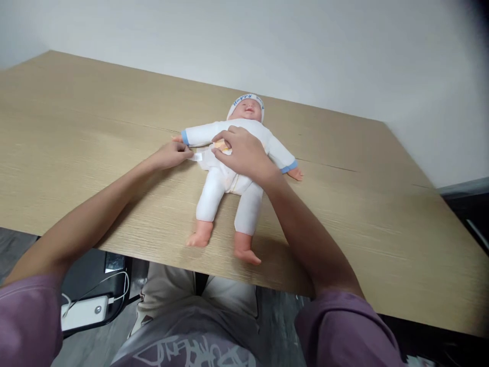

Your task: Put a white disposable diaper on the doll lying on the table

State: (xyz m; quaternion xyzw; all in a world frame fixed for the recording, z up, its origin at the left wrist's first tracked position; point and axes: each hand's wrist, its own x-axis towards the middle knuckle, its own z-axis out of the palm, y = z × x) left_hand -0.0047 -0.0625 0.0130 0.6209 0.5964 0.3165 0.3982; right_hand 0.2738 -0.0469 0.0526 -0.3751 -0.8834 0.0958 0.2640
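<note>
White-suited baby doll (233, 168) lies face-up on wooden table (95, 127) under both hands. Left hand (171, 154) pinches white tab (196, 156) at doll's side; right hand (244, 153) presses flat, open, on its belly, steadying it.

doll's cap (245, 98) with blue "Happy", rest of lettering unreadable

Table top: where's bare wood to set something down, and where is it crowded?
The table is bare left of the doll, from the left hand to the far corner, and right of the doll's arm toward the wall-side edge. Crowded mid-table: both hands meet on the doll, right hand on its belly.
</note>
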